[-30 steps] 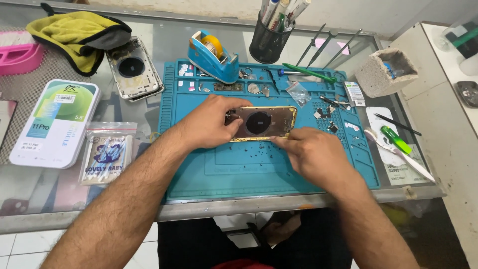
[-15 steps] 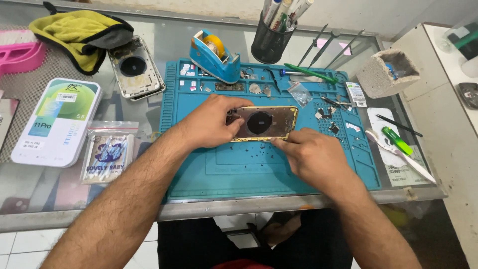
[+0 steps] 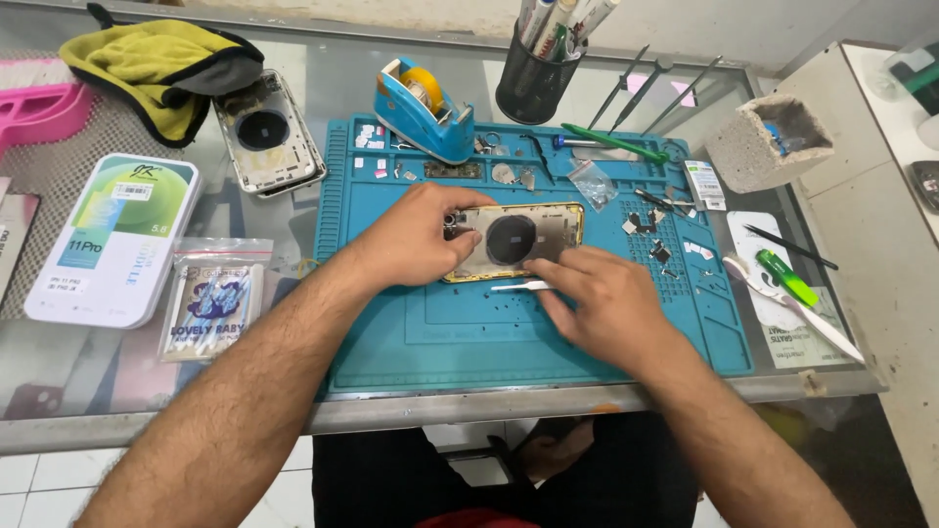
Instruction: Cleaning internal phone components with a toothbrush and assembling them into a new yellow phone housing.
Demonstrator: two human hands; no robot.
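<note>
While we look down at the blue work mat [image 3: 460, 337], we see the phone housing [image 3: 518, 240] with a gold frame lying near the middle of this mat. Our left hand [image 3: 416, 235] presses on the left end of the housing with bent fingers. Our right hand [image 3: 602, 303] is closed around thin tweezers [image 3: 518, 286], just below the housing. Above the housing stand a blue tape dispenser [image 3: 423, 110] and a black pen cup [image 3: 533, 86]. Small screws and parts [image 3: 650, 230] lie on the mat to the right of the housing, close to our right hand. Left of the mat are a second housing [image 3: 266, 132], a yellow cloth [image 3: 156, 61], a white box [image 3: 115, 235] and a small bag [image 3: 213, 298]. The surface [image 3: 98, 362] under the mat is glass.
</note>
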